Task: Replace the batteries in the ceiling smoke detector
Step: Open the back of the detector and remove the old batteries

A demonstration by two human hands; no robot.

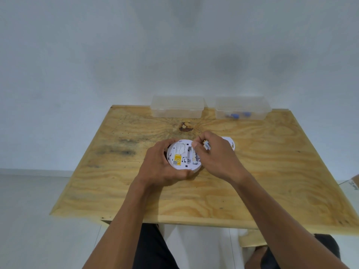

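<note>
Hands, two, both bare, working at the middle of one plywood table (272,171). Left hand (161,167): fingers curled round the far-left rim and thumb along the near edge of the smoke detector (179,158), gripping it, back face up and tilted toward the camera. Right hand (217,154): knuckles up, wrist angled in from the right, thumb and fingertips pinching one battery (206,146) just above the detector's right edge.

Smoke detector, one, round, white, held just over the table centre. Its open back shows a yellow label, small black print and a battery bay. Batteries, two visible: the one pinched in the right hand, only a short lettered stretch showing between the fingers; a second battery (195,158) lying in the bay's right slot, with partial lettering legible. Left slot appears to hold dark contacts; whether it is occupied cannot be told.

Cover plate (230,143), one, white, round, lying on the table just behind the right hand, mostly hidden by it.

Clear plastic boxes, two, lidded, side by side at the table's far edge against the wall: left box (177,107), contents not discernible; right box (242,108), holding several small blue items (236,115), blurred, count uncertain.

Cardboard corner (354,182), one, cut off at the right frame edge. Dark-clothed legs partly visible below the table.
</note>
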